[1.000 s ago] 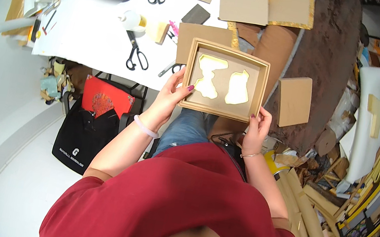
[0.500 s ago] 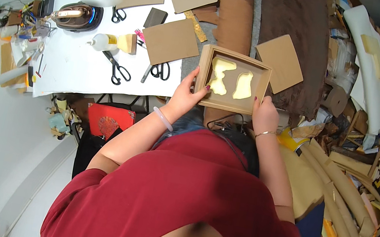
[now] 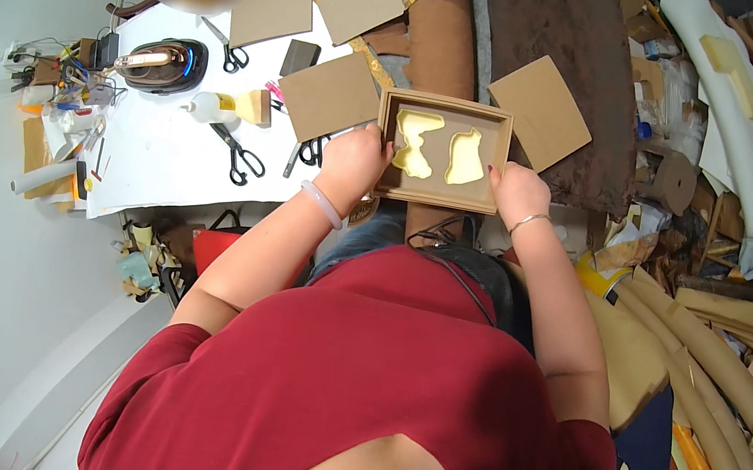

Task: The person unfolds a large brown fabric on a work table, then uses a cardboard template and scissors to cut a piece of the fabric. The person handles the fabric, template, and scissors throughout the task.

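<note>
A shallow brown rectangular tray [image 3: 431, 200] is held level in front of me, one hand at each short side. My left hand [image 3: 355, 163] is wrapped round its left edge, the thumb reaching over the rim. On the opposite side, my right hand [image 3: 518, 196] grips the lower right corner, fingers mostly out of sight. Inside the tray are two pale yellow shaped pieces: a notched one [image 3: 415, 144] on the left and a smaller, smoother one [image 3: 466, 157] on the right. A brown square board [image 3: 329, 94] lies on the table just beyond my left hand.
On the white table [image 3: 157, 166] are an iron [image 3: 163, 64], black-handled scissors [image 3: 239, 158], a glue bottle [image 3: 209, 108], a wide brush [image 3: 254, 107] and a dark block [image 3: 302, 56]. Another brown board [image 3: 541, 113] rests on dark brown material [image 3: 574, 28]. Rolls and scraps crowd the right side.
The tray has been turned to sit squarer and has shifted slightly left in view. My left hand has closed more fully round its side. The head view has also shifted.
</note>
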Demonstrator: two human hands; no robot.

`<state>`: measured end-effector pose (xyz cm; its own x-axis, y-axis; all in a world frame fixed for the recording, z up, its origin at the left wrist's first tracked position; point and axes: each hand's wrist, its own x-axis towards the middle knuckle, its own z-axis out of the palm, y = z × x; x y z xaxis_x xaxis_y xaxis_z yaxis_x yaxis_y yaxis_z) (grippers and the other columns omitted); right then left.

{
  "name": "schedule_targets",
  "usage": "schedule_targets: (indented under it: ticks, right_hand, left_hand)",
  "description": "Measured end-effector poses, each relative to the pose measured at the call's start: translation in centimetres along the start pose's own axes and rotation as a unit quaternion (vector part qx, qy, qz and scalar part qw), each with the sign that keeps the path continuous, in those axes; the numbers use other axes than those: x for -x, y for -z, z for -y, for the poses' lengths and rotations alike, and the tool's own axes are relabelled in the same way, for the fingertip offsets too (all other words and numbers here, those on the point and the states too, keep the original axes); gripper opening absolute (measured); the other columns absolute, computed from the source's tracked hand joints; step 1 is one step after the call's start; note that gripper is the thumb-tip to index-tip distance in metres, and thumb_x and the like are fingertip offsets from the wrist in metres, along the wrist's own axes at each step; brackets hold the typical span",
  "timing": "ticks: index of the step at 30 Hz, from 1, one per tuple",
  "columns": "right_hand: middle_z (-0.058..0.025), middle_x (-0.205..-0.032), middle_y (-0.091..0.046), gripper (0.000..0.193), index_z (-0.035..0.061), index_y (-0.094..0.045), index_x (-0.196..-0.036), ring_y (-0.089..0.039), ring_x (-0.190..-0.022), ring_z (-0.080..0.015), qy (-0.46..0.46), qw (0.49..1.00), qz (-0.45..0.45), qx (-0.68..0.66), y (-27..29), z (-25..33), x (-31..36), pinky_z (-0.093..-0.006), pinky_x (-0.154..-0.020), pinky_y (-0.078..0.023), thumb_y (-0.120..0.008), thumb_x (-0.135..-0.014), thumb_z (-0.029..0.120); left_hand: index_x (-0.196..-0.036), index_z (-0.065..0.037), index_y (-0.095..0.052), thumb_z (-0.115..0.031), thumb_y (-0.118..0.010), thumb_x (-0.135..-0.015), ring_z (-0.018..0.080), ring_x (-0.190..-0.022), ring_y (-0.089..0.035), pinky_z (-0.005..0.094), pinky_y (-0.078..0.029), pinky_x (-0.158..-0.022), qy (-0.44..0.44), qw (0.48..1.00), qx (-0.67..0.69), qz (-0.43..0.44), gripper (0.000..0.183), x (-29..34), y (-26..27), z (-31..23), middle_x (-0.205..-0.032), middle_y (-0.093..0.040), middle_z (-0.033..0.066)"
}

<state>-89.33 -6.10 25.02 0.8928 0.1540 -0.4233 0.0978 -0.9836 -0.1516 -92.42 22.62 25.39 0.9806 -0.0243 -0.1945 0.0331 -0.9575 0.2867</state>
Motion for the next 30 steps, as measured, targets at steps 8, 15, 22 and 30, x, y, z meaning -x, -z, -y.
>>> schedule_targets:
  ticks: [8,15,22,30]
  right_hand:
    - [-0.0216,-0.081,-0.071,0.039,0.0025,-0.069,-0.086,-0.07,-0.078,-0.041,0.017,0.996,-0.051,-0.069,0.1,-0.4,1.4,-0.0512,-0.072,-0.057,-0.057,-0.101,0.037]
    - [-0.0209,-0.083,-0.07,0.037,0.0022,-0.067,-0.085,-0.069,-0.081,-0.0407,0.006,0.994,-0.069,-0.085,1.0,-0.5,3.0,-0.0513,-0.071,-0.056,-0.059,-0.099,0.036]
    - [-0.0192,-0.089,-0.067,0.034,0.0014,-0.067,-0.084,-0.067,-0.083,-0.0402,0.006,0.99,-0.093,-0.102,1.6,-0.4,2.8,-0.0504,-0.073,-0.055,-0.062,-0.098,0.032]
    - [-0.021,-0.082,-0.057,0.037,-0.0044,-0.054,-0.073,-0.057,-0.071,-0.0399,0.008,0.961,-0.092,-0.261,0.3,-1.7,2.9,-0.0466,-0.066,-0.048,-0.068,-0.094,0.023]
  left_hand:
    - [-0.086,-0.001,-0.07,-0.032,-0.068,-0.092,0.0421,-0.073,-0.069,0.05,-0.057,-0.067,0.011,0.999,0.045,0.022,0.032,-0.2,1.0,0.3,-0.076,-0.07,0.0209]
    - [-0.085,-0.001,-0.069,-0.031,-0.068,-0.092,0.0422,-0.076,-0.069,0.05,-0.056,-0.07,0.02,0.996,0.089,0.016,0.03,0.5,3.3,-1.0,-0.079,-0.071,0.021]
    - [-0.084,0.0,-0.067,-0.029,-0.069,-0.092,0.0439,-0.073,-0.067,0.0507,-0.055,-0.069,0.035,0.989,0.143,-0.002,0.03,0.6,3.8,-1.5,-0.075,-0.069,0.0223]
    - [-0.097,0.002,-0.066,-0.026,-0.068,-0.097,0.0381,-0.105,-0.063,0.0399,-0.051,-0.092,0.036,0.933,0.355,-0.048,0.028,0.2,-0.2,1.8,-0.108,-0.064,0.0201]
